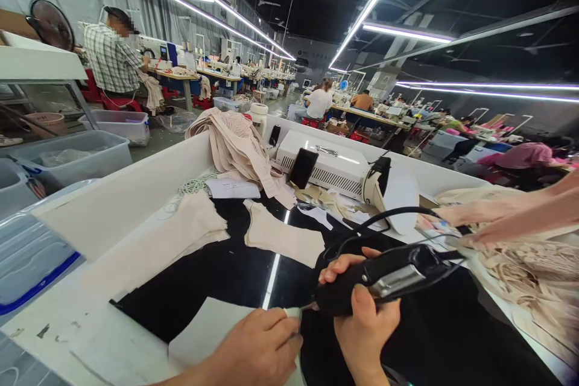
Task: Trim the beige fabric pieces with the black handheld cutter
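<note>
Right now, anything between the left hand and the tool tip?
Nothing visible. The left hand holds a small pale piece right at the tip of the black tool, which the right hand holds. Beige fabric pieces lie farther back on the table.

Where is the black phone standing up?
In the head view, the black phone leans against the white machine, past the beige fabric pieces, beyond the right hand.
</note>
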{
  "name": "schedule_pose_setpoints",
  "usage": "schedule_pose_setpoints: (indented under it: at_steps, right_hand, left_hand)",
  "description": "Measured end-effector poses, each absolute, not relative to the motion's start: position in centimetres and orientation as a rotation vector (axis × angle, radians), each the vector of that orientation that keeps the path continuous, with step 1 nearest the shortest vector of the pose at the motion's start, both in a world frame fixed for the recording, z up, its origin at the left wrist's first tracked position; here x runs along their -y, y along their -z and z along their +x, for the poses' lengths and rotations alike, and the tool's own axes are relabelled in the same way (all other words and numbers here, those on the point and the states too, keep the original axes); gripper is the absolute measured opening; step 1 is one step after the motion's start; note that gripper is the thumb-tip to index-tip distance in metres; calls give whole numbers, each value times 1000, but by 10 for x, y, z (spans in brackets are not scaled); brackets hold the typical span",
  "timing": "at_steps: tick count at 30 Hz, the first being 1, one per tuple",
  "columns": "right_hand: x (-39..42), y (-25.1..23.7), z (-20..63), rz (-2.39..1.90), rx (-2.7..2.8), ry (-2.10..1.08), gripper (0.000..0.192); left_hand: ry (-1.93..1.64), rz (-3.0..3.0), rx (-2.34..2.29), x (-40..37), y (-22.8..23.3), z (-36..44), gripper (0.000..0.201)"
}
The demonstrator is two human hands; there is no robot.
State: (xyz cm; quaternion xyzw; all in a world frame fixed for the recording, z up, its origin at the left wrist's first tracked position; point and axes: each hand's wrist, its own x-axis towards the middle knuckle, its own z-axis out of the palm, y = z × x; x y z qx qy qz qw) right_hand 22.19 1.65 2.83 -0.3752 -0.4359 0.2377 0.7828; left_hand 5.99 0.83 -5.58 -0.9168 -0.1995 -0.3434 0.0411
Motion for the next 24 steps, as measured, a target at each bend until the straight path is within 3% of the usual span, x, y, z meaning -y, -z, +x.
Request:
schedule_pose_setpoints:
  at_steps: [24]
  right_hand:
    - [-18, -32, 223, -807, 937, -518, 34]
  left_hand:
    - [946, -2788, 625, -10, 53, 57, 22]
